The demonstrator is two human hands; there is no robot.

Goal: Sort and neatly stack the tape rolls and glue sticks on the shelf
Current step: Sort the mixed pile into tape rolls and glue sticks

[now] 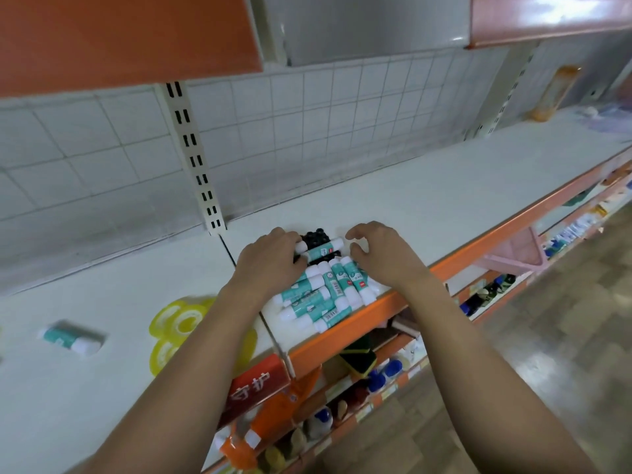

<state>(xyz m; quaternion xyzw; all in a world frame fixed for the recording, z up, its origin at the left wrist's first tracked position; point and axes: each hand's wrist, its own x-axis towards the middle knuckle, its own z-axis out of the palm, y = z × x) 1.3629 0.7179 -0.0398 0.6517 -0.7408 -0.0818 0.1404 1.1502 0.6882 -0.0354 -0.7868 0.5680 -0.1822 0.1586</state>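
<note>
A pile of several teal-and-white glue sticks lies near the front edge of the white shelf. Behind it sit small black rolls with one glue stick lying across them. My left hand grips the left end of that glue stick. My right hand hovers over the pile's right side with curled fingers, holding nothing. Yellow tape rolls lie to the left, partly hidden by my left forearm. A lone glue stick lies further left.
A slotted upright post and a wire-grid back panel stand behind the shelf. Orange shelves hang above. Lower shelves hold assorted goods. An orange-capped item stands far right at the back. The floor is to the right.
</note>
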